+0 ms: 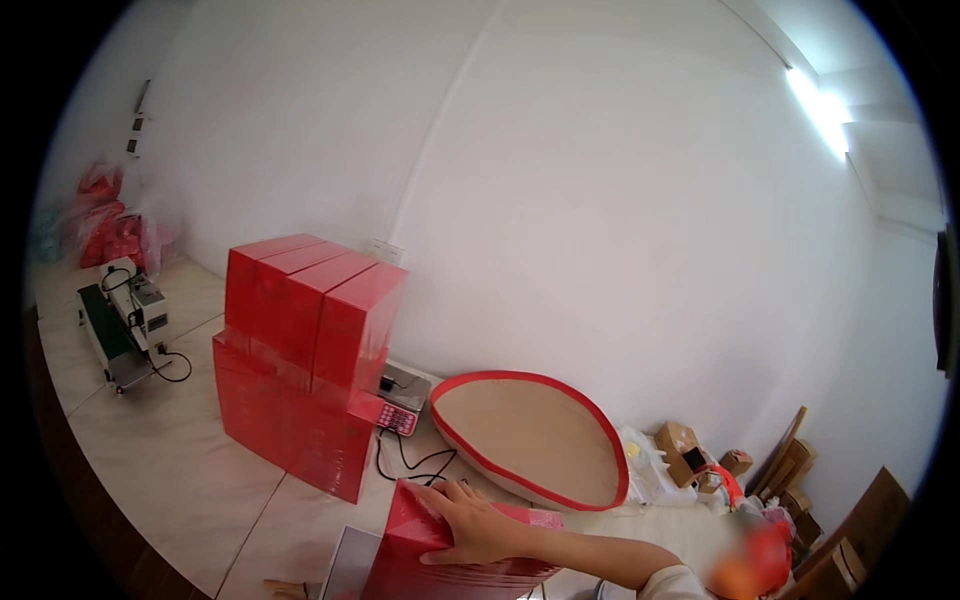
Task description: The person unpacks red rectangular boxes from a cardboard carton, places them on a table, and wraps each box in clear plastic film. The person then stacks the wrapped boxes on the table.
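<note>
My right hand (470, 525) grips a red, plastic-wrapped stack of boxes (395, 565) at the bottom centre, thumb and fingers spread over its top and near side. Against that stack's left side is a white flat panel or carton (342, 565). A small skin-toned shape at the bottom edge, left of it, may be part of my left hand, but its fingers are unclear. Behind stands a taller double tier of red boxes (280, 390). A silver scale (405, 410) with black cables sits beside a large round tray (530, 430) with a red rim.
A white sealing machine (150, 310) with a green belt lies at the left, red bagged items (110, 240) behind it. Cardboard boxes (678, 445), white packaging, boards (880, 500) and blurred red-orange items line the lower right. A white wall (580, 200) backs everything.
</note>
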A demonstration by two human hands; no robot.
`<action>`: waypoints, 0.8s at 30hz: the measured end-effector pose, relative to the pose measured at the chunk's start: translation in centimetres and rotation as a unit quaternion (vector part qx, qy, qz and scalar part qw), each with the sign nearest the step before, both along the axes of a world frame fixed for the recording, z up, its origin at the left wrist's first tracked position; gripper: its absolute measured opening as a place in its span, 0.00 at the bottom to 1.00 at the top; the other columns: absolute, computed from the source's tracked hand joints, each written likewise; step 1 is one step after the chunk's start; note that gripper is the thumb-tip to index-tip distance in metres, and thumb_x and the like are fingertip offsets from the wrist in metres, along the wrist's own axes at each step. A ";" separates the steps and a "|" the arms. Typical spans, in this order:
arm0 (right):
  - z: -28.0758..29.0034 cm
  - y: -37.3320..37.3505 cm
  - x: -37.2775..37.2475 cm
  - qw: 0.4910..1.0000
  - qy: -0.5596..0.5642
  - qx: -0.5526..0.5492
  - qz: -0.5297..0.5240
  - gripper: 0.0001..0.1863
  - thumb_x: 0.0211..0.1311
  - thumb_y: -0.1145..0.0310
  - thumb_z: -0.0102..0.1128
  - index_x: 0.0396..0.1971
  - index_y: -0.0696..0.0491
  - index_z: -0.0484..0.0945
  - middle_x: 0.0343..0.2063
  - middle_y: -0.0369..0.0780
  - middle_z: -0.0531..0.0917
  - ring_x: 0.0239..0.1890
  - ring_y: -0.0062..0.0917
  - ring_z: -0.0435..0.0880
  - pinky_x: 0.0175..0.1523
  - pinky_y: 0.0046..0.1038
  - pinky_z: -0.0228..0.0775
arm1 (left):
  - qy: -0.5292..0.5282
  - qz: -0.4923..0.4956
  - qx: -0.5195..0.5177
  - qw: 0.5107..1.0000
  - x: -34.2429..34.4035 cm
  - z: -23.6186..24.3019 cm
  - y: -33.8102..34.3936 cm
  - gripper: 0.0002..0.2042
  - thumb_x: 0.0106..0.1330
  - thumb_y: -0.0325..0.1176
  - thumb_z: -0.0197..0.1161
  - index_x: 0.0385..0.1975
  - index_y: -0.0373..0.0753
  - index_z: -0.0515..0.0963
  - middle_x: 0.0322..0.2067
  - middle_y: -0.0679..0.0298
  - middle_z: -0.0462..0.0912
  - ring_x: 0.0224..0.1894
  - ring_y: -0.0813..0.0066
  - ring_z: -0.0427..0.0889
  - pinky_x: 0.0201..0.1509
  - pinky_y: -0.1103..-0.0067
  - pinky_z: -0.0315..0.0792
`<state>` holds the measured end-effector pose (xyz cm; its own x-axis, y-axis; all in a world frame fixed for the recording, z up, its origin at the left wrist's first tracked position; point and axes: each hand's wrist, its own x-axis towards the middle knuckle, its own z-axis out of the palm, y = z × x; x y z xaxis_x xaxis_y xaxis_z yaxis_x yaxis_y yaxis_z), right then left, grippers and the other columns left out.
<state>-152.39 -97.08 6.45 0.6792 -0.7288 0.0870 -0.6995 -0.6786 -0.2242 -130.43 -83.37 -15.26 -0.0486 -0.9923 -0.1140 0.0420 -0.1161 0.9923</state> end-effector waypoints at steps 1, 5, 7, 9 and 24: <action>0.2 -0.4 1.2 1.000 -0.007 0.029 0.009 0.49 0.48 0.52 0.67 0.68 0.47 0.50 0.57 0.55 0.63 0.59 0.49 0.62 0.63 0.45 0.54 | 0.034 0.036 -0.014 0.999 0.2 -0.8 0.0 0.23 0.72 0.39 0.48 0.62 0.34 0.63 0.60 0.52 0.68 0.63 0.62 0.65 0.66 0.71 0.58; 1.5 2.3 2.3 0.999 -0.014 0.024 0.030 0.50 0.49 0.52 0.69 0.69 0.45 0.49 0.56 0.52 0.63 0.58 0.44 0.62 0.63 0.42 0.54 | -0.078 0.114 -0.083 0.987 1.7 -4.7 -2.2 0.24 0.71 0.40 0.50 0.63 0.34 0.61 0.58 0.54 0.70 0.60 0.61 0.68 0.64 0.71 0.61; 3.9 4.1 2.0 0.998 -0.021 0.051 0.018 0.53 0.48 0.55 0.71 0.70 0.47 0.45 0.58 0.52 0.61 0.60 0.42 0.61 0.64 0.40 0.53 | -0.046 0.157 -0.049 0.985 3.4 -6.4 -3.1 0.25 0.70 0.43 0.50 0.62 0.35 0.61 0.57 0.55 0.71 0.59 0.63 0.69 0.62 0.72 0.63; 5.7 6.3 1.5 0.996 -0.074 0.056 0.011 0.43 0.52 0.55 0.65 0.65 0.50 0.53 0.58 0.51 0.64 0.61 0.41 0.61 0.64 0.40 0.54 | -0.017 0.201 -0.011 0.979 5.6 -8.0 -3.4 0.27 0.70 0.46 0.50 0.62 0.35 0.62 0.56 0.56 0.71 0.58 0.64 0.70 0.61 0.72 0.64; -12.1 8.8 -19.3 0.932 -0.207 0.210 -0.210 0.67 0.42 0.69 0.77 0.69 0.54 0.27 0.61 0.50 0.63 0.65 0.39 0.62 0.66 0.31 0.56 | 0.097 0.086 -0.080 0.988 2.3 1.2 -10.6 0.34 0.64 0.44 0.54 0.68 0.41 0.53 0.66 0.54 0.57 0.67 0.63 0.57 0.67 0.68 0.56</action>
